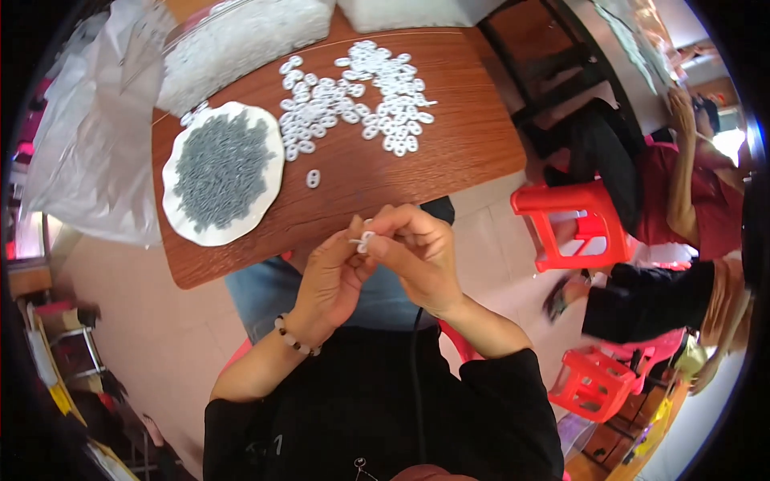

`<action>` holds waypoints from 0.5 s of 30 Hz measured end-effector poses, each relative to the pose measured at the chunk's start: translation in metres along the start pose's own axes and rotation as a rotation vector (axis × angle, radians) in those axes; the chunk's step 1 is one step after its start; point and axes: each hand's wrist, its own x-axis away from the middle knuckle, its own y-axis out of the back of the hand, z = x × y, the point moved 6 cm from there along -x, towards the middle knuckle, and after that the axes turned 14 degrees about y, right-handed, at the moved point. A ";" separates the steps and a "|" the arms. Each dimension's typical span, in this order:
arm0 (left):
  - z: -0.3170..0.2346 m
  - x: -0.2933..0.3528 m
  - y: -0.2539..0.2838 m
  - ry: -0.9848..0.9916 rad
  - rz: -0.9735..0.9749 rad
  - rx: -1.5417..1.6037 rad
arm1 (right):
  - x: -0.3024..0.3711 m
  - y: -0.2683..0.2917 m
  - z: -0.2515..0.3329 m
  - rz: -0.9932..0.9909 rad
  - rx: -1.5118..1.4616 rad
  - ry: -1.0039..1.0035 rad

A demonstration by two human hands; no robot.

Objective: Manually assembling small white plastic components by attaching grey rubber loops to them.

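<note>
Above the table's near edge, my left hand [329, 272] and my right hand [421, 256] meet fingertip to fingertip. Pinched between them is a small white plastic piece [365, 243], with a thin light sliver sticking out toward the left fingers. My fingers hide part of it. On the table ahead lies a single white oval piece with two holes [314, 179]. Beyond it spreads a loose pile of similar white oval pieces [317, 112]. To the left, a scalloped white plate [275, 172] holds a heap of small grey slender parts [223, 170].
The brown wooden table [465, 136] has a rounded right corner. White-filled bags or bins [249, 48] stand along its far edge, and a clear plastic bag [96, 160] hangs at its left. Red stools [569, 216] and other people [690, 184] are at the right.
</note>
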 end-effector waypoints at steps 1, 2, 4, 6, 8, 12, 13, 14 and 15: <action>-0.001 0.002 0.001 0.027 -0.008 -0.005 | -0.001 -0.002 0.000 -0.003 0.023 0.006; -0.003 0.000 0.002 0.028 0.011 -0.033 | -0.002 -0.002 0.000 -0.013 0.052 0.015; -0.010 0.005 0.001 -0.012 -0.005 -0.088 | -0.004 -0.002 -0.002 -0.007 0.040 0.004; -0.018 0.009 -0.001 -0.039 -0.013 -0.151 | -0.005 0.000 -0.003 -0.014 0.036 0.001; -0.025 0.011 -0.005 -0.077 0.048 -0.294 | -0.005 0.002 -0.006 -0.033 0.024 -0.022; -0.033 0.015 -0.011 -0.202 0.003 -0.463 | -0.006 0.000 -0.007 -0.066 0.007 -0.052; -0.034 0.014 -0.010 -0.188 0.002 -0.469 | -0.007 0.000 -0.006 -0.045 0.008 -0.046; -0.035 0.013 -0.009 -0.177 -0.001 -0.476 | -0.007 -0.001 -0.006 -0.021 0.008 -0.040; -0.036 0.012 -0.006 -0.177 -0.005 -0.476 | -0.008 -0.001 -0.005 -0.020 0.005 -0.041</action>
